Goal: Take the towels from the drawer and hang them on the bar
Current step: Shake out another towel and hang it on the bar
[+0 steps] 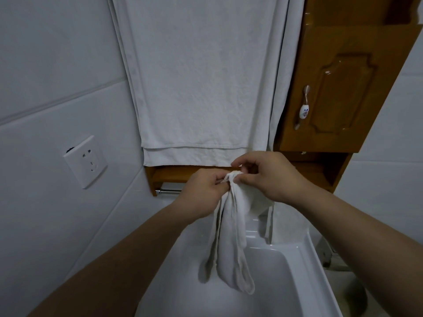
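Observation:
A small white towel hangs bunched in long folds from both my hands, over the sink. My left hand pinches its top edge from the left. Touching it from the right, my right hand pinches the same bunched edge. Just behind my left hand a chrome bar sticks out under a wooden shelf; most of the bar is hidden by my hands. Higher up, a large white towel hangs flat against the wall, with another white cloth beside it.
A white sink lies below my hands. A wooden cabinet door with a ceramic handle stands at the right. On the tiled wall at the left sits a white power socket.

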